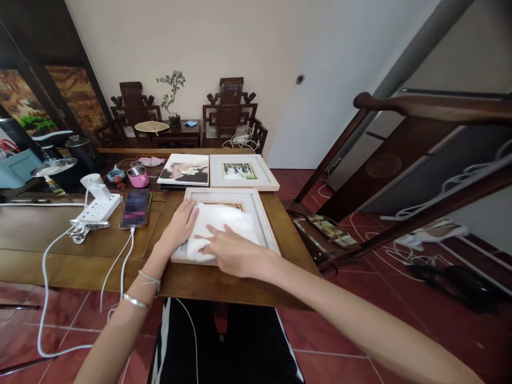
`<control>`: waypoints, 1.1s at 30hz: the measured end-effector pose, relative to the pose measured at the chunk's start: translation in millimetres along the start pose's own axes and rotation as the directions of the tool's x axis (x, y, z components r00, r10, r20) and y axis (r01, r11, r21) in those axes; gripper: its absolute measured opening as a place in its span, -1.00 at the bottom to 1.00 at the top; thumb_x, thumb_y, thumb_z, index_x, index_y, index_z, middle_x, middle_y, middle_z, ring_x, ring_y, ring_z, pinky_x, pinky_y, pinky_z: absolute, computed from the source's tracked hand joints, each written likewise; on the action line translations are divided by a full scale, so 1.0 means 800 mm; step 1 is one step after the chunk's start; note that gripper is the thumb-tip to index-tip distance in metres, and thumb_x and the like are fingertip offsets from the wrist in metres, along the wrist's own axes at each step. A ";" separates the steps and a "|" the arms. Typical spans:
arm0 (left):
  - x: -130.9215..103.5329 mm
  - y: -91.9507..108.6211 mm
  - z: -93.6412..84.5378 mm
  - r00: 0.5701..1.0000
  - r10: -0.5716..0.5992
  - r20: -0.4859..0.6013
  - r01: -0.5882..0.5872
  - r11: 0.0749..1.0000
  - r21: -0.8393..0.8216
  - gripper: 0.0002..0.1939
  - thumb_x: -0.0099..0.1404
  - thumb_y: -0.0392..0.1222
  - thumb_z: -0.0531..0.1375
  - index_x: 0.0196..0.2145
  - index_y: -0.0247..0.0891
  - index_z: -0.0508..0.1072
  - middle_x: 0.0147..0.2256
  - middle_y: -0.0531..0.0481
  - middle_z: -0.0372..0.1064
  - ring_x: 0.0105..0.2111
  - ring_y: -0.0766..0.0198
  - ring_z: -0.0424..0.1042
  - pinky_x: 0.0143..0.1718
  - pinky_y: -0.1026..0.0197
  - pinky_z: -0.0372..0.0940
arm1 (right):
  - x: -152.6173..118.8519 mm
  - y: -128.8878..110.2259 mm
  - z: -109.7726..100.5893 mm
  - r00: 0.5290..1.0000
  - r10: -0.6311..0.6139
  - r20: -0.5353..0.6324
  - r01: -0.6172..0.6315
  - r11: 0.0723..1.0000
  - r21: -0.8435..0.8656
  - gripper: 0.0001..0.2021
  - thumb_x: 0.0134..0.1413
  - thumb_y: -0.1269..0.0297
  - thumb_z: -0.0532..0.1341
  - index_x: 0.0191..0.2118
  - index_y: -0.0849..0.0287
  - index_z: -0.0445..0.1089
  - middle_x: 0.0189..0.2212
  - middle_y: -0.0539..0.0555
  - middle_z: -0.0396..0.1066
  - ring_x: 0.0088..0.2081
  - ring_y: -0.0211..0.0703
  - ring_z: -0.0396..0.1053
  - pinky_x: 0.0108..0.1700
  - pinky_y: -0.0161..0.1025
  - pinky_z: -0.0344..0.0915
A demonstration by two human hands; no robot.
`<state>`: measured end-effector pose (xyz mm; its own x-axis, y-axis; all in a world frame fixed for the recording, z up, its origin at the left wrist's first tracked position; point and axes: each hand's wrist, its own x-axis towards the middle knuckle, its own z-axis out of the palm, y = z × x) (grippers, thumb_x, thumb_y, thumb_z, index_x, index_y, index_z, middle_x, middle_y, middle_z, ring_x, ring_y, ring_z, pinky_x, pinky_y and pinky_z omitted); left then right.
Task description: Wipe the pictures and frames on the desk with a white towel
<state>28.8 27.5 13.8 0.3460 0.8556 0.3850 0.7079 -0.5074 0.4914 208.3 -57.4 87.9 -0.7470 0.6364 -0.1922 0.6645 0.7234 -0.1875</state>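
A light wooden picture frame [269,226] lies flat at the near edge of the wooden table, in front of me. White cloth or tissue [224,218] covers much of its middle, and a strip of a gold-edged picture shows above it. My left hand [183,221] rests on the frame's left side, fingers extended, touching the cloth's left edge. My right hand [230,249] presses on the lower part of the cloth; its index finger points left and other fingers are partly bent, with the cloth at their tips.
Behind lie a second frame [270,181] and a photo print [184,169]. To the left are a phone [136,208] on a cable, a power strip [102,207] and a pink cup [138,177]. A dark wooden chair [344,197] stands right of the table.
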 end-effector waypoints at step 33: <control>-0.001 0.001 0.007 0.984 -0.014 0.180 0.000 0.997 0.076 -0.58 0.37 -0.32 -0.09 0.11 -0.34 0.33 0.21 -0.20 0.17 0.31 0.02 -0.09 0.23 -0.18 0.02 | 0.041 0.144 0.006 0.898 0.324 -0.297 -0.379 0.913 -0.149 -0.54 -0.02 0.65 0.08 -0.02 0.14 0.43 0.14 0.26 0.27 0.24 0.11 0.07 0.18 0.24 -0.07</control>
<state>32.4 26.9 9.2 0.4412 0.8671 0.2313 0.7529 -0.4979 0.4304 260.4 45.2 55.8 -0.4614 0.8856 0.0531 0.8870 0.4595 0.0454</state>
